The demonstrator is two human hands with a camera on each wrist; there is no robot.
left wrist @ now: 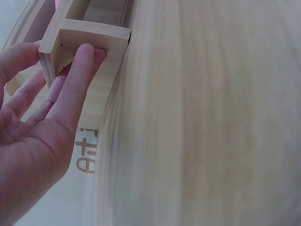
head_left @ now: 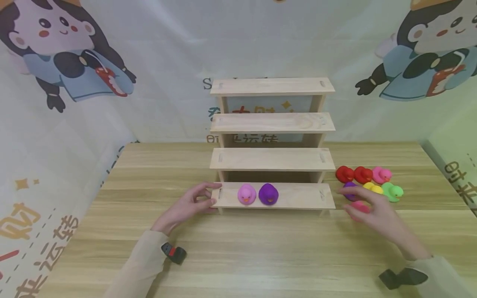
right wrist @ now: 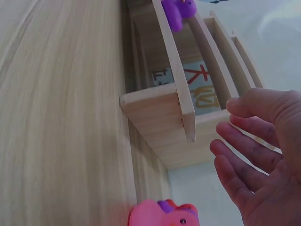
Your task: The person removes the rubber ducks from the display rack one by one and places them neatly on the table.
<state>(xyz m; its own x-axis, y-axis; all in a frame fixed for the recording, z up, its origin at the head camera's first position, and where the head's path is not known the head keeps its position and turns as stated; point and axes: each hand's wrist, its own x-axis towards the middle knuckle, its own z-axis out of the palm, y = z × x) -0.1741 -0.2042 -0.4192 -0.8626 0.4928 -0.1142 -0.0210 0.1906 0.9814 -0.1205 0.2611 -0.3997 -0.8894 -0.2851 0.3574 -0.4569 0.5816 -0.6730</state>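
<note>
A stepped wooden shelf (head_left: 273, 159) stands on the table, and on its lowest board sit a pink duck (head_left: 246, 194) and a purple duck (head_left: 268, 194). My left hand (head_left: 188, 207) holds the left end of that board; in the left wrist view the thumb is at the board's edge and fingers reach beneath it to the side panel. My right hand (head_left: 380, 213) hovers with relaxed fingers just right of the shelf, holding nothing. Below it in the head view are a rose-pink duck (head_left: 360, 206) and another purple duck (head_left: 349, 194), both partly hidden by the hand.
Beside the shelf's right end, more toy ducks cluster: two red ducks (head_left: 363, 174), a pink duck (head_left: 381, 175), a yellow duck (head_left: 374, 188) and a green duck (head_left: 393, 191). A printed cloth (head_left: 167, 62) hangs behind the wood-grain table (head_left: 261, 256).
</note>
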